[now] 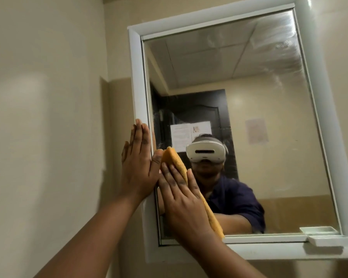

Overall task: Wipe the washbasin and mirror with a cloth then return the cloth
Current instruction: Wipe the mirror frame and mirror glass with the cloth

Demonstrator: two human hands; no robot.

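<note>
A white-framed mirror hangs on the cream wall and fills most of the view. My right hand lies flat against the glass near its lower left corner and presses an orange cloth onto it; the cloth shows above my fingers and along the hand's right side down to the bottom rail. My left hand is spread flat on the mirror's left frame, its fingers pointing up and its thumb touching the cloth's edge. The washbasin is out of view.
A small white soap tray sits on the frame's lower right ledge. The glass reflects a person with a headset, a dark door and a ceiling; streaks show at the upper right. Bare cream wall extends to the left.
</note>
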